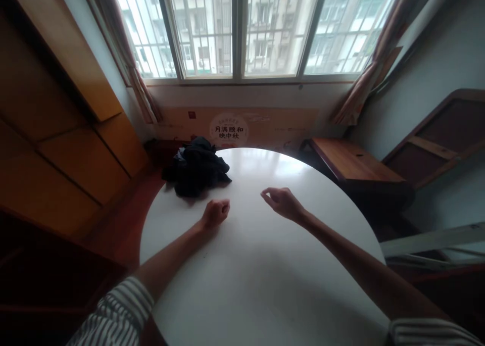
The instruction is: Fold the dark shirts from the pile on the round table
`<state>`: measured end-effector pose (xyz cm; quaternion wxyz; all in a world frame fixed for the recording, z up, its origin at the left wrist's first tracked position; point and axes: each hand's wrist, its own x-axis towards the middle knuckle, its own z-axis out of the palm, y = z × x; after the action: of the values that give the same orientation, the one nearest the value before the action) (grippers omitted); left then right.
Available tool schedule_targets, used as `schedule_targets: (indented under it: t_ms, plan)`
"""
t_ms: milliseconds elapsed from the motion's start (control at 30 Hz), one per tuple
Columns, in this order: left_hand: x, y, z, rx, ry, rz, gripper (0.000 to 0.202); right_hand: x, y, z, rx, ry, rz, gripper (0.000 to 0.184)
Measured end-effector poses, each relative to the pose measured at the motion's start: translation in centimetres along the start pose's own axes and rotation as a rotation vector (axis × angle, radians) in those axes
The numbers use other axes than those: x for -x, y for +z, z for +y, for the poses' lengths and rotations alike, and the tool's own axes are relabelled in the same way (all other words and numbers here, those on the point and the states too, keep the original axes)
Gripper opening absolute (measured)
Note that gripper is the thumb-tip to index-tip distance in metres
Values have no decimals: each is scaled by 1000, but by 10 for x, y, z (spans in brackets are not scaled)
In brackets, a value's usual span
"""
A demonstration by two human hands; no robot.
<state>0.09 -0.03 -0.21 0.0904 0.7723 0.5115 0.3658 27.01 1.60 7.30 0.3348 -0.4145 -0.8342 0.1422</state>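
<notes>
My left hand (215, 212) rests on the white round table (257, 265), curled into a fist with nothing showing in it. Just beyond it, at the table's far left edge, lies a crumpled heap of black cloth (199, 169). The fist and the cloth are apart. To the right, my right hand (284, 202) is over the tabletop with thumb and forefinger tips brought together, and no object shows between them. Its other fingers are folded in and partly hidden.
A wooden bench or low cabinet (352, 159) stands beyond the table on the right. Orange-brown cupboards (83, 159) line the left wall. Behind the table are a printed cardboard panel (280, 126) and a barred window (269, 33). A pale bar (435, 239) runs near the table's right edge.
</notes>
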Motion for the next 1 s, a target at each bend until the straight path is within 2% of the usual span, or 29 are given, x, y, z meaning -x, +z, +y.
schedule_targets:
  t_ms: [133,300,367,467,600,733,867,933,1000]
  plan:
    - [0,1,0,-46,-26,-41,30,-89,25,-28,-61,-68,-21,27]
    - [-2,-2,3,-89,-57,-79,29,-202,83,-49,-77,-29,35,27]
    - [-1,-3,5,-99,-57,-106,27,-237,102,-52,-82,8,45,27]
    - [-1,-3,7,-111,-65,-146,25,-277,122,-52,-108,43,-7,23]
    - [-2,-4,7,-119,-50,-203,20,-303,139,-48,-161,60,-102,20]
    - [-5,-6,7,-128,-61,-256,17,-304,154,-45,-231,86,-121,29]
    - [-6,-7,7,-161,-79,-274,15,-299,154,-39,-325,142,22,17]
    - [-5,-6,7,-160,-73,-269,14,-298,145,-35,-386,175,134,9]
    - [-5,-5,7,-143,-73,-258,15,-299,128,-35,-464,178,247,9]
